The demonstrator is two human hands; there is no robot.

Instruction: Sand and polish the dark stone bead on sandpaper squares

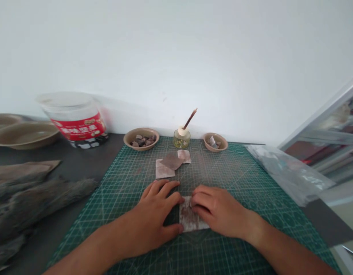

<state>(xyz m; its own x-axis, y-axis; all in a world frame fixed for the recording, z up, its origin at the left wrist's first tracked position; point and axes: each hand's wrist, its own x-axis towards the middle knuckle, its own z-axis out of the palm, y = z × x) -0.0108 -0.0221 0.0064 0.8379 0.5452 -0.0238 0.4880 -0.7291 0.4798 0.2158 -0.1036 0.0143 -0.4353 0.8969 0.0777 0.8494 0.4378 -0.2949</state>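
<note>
A pale rectangular sheet [190, 225] with brown smears lies on the green cutting mat [130, 206]. My left hand [157, 214] is open beside it, fingers spread on the mat, with the thumb and index fingertip at the sheet's left edge. On the upper right of the sheet, my right hand [216, 208] is closed, its fingertips bent down against the surface. Whatever lies between those fingers is too small and covered to name. Farther back are more small square sheets: a white one [165, 170], a grey-brown one [172, 161] and a smudged one [184, 156].
Along the wall stand a bowl of stones [142, 142], a glass bottle [182, 139] with a brown brush-like stick, and a smaller bowl [216, 145] with pieces inside. To the left are a lidded tub [79, 124], empty-looking bowls [27, 133] and grey cloth [36, 202]. Plastic bags [291, 175] lie right.
</note>
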